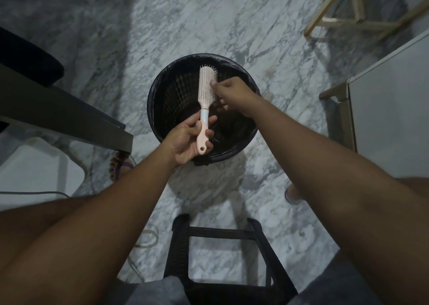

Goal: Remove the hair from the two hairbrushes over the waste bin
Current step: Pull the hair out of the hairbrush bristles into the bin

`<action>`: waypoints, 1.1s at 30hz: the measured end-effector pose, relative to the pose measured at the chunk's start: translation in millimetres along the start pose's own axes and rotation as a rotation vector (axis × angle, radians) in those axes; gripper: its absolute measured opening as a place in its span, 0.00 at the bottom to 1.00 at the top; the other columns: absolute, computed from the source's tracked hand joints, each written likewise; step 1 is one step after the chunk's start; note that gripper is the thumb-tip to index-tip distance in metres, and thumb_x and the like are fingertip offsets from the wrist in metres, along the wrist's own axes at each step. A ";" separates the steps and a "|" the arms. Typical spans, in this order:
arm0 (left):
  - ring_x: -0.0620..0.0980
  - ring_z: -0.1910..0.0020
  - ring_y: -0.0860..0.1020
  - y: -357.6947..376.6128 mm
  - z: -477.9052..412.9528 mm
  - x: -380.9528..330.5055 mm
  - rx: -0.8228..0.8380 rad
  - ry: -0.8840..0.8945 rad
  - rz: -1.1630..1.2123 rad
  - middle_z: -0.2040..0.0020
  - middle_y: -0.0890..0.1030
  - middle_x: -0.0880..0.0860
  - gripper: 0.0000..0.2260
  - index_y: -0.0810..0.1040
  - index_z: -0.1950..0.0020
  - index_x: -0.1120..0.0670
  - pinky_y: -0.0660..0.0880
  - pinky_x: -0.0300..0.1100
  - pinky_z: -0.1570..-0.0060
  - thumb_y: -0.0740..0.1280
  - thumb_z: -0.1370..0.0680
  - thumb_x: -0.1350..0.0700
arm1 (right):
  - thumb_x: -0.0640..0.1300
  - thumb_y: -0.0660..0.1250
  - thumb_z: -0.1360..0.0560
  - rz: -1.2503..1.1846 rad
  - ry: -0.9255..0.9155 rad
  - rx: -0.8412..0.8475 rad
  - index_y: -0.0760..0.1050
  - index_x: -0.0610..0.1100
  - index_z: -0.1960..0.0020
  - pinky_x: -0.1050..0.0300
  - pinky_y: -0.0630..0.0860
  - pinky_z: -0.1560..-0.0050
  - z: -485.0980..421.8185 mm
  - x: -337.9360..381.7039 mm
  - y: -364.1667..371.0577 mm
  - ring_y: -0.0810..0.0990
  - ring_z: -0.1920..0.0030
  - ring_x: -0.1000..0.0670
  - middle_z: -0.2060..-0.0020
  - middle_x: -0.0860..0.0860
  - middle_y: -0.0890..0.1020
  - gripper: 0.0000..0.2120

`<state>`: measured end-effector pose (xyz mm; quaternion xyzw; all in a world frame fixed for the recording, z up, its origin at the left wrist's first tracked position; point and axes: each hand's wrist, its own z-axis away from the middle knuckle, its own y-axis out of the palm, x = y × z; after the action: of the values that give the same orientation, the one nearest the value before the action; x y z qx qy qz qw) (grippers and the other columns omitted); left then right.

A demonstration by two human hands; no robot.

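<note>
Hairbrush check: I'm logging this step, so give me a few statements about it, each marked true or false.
1. The left hand holds the brush by its handle. True.
2. The brush lies inside the bin. False: it is held above the bin's opening.
3. The right hand is at the bristles. True.
4. Two brushes are in view. False: only one shows.
5. The bin has a dark liner. True.

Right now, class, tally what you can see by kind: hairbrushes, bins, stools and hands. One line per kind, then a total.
Hairbrushes: 1, the brush, pink and white, held over the bin
Bins: 1, the bin, black with a dark liner
Stools: 1, the stool, black, in front of the bin
Hands: 2, left hand on the handle, right hand at the bristles
Total: 5
</note>
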<state>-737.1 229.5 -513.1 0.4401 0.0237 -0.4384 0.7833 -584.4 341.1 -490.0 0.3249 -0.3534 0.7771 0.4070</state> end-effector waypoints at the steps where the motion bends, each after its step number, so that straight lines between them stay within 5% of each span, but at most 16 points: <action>1: 0.47 0.61 0.74 0.9 -0.1 -0.4 0.001 0.003 0.001 0.38 0.76 0.54 0.20 0.70 0.26 0.52 0.71 0.41 0.65 0.55 0.17 0.64 | 0.56 0.61 0.20 0.186 -0.060 -0.041 0.79 0.29 0.54 0.53 0.79 0.64 -0.4 -2.2 -0.8 0.79 0.67 0.48 0.65 0.39 0.80 0.28; 3: 0.47 0.61 0.74 2.0 -0.1 -0.5 -0.003 0.008 -0.001 0.38 0.76 0.53 0.20 0.70 0.27 0.52 0.71 0.41 0.65 0.55 0.17 0.64 | 0.58 0.60 0.20 0.432 -0.164 -0.128 0.78 0.33 0.63 0.57 0.71 0.68 -0.7 -4.9 -1.7 0.72 0.75 0.51 0.73 0.43 0.76 0.29; 7: 0.46 0.62 0.74 -0.8 -1.2 0.5 -0.029 0.014 0.015 0.38 0.76 0.53 0.18 0.72 0.29 0.52 0.70 0.41 0.65 0.54 0.17 0.64 | 0.54 0.61 0.20 0.452 -0.303 -0.269 0.75 0.33 0.66 0.54 0.66 0.69 -3.6 3.5 -4.8 0.68 0.74 0.49 0.75 0.42 0.72 0.27; 17: 0.46 0.62 0.74 -5.8 -2.2 -3.1 -0.087 0.047 0.046 0.40 0.78 0.53 0.19 0.69 0.27 0.55 0.70 0.41 0.64 0.55 0.17 0.64 | 0.45 0.61 0.19 0.025 -0.736 -0.791 0.73 0.36 0.70 0.53 0.70 0.71 8.0 21.6 -15.6 0.74 0.74 0.48 0.76 0.47 0.75 0.22; 20: 0.46 0.61 0.74 -3.7 -0.9 -4.6 -0.074 0.050 0.045 0.40 0.78 0.53 0.18 0.71 0.28 0.54 0.70 0.41 0.64 0.54 0.17 0.64 | 0.47 0.63 0.21 0.335 -0.409 -0.563 0.82 0.40 0.56 0.55 0.78 0.55 4.5 6.6 -20.0 0.83 0.58 0.49 0.61 0.47 0.85 0.14; 23: 0.46 0.61 0.74 -1.4 0.4 -5.6 -0.062 0.048 0.039 0.40 0.78 0.53 0.18 0.71 0.29 0.53 0.71 0.41 0.64 0.54 0.17 0.64 | 0.42 0.68 0.24 0.671 -0.038 -0.270 0.79 0.38 0.40 0.51 0.78 0.42 3.7 -13.0 -19.3 0.81 0.43 0.41 0.44 0.40 0.82 0.14; 26: 0.46 0.61 0.74 -0.9 1.6 -5.9 -0.052 0.049 0.038 0.39 0.78 0.53 0.18 0.71 0.29 0.54 0.71 0.41 0.64 0.54 0.17 0.64 | 0.33 0.70 0.27 0.597 -0.044 -0.274 0.80 0.40 0.40 0.50 0.82 0.46 6.2 -17.9 -18.6 0.85 0.50 0.43 0.46 0.41 0.83 0.15; 29: 0.46 0.61 0.75 -2.6 1.5 -5.7 -0.043 0.037 0.036 0.39 0.78 0.53 0.17 0.72 0.30 0.53 0.71 0.41 0.64 0.54 0.17 0.64 | 0.33 0.71 0.29 0.614 -0.057 -0.285 0.80 0.43 0.39 0.55 0.77 0.38 6.6 -16.4 -20.1 0.81 0.41 0.45 0.42 0.44 0.82 0.19; 33: 0.46 0.60 0.75 -4.3 -0.8 -5.0 -0.028 0.028 0.036 0.39 0.78 0.53 0.18 0.71 0.28 0.53 0.72 0.41 0.64 0.54 0.16 0.64 | 0.33 0.70 0.30 0.550 -0.076 -0.279 0.80 0.44 0.39 0.54 0.78 0.38 0.6 -15.6 -18.5 0.82 0.43 0.47 0.45 0.46 0.84 0.20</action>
<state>-743.0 232.4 -514.4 0.4356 0.0330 -0.4177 0.7967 -561.2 342.1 -496.7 0.1871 -0.5464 0.7893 0.2087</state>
